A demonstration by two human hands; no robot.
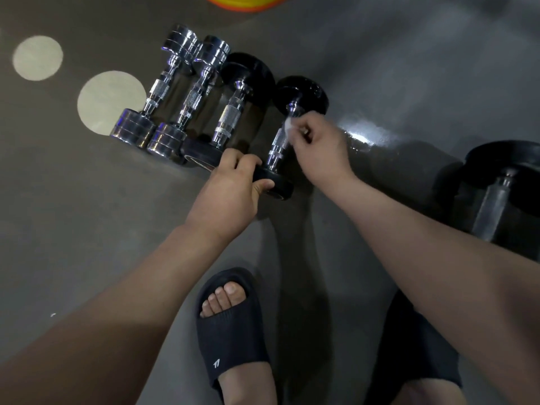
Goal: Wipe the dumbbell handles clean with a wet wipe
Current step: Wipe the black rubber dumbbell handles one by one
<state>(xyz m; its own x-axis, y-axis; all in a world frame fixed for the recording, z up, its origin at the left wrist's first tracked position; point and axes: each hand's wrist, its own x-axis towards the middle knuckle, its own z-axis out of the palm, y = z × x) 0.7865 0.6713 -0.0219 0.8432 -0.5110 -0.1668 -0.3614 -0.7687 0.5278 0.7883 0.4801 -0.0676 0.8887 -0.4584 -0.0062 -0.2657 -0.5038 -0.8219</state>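
Floor (pixel 87 200): grey, carrying a row of dumbbells (pixel 187 106).
Black-ended dumbbell (pixel 279 144): rightmost of that row.
Left hand (pixel 230 185): fingers curled round its near end plate.
Right hand (pixel 318 147): pinching wet wipe (pixel 289 127) against its handle.

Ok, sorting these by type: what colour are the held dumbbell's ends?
Black ends on the dumbbell, clearest in the head view.

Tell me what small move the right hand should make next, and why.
Probably draw the wipe down the handle toward the near weight. The right hand pinches it at the handle's far end, so the ridged middle below lies uncovered, and the left hand grips the near weight, steadying it.
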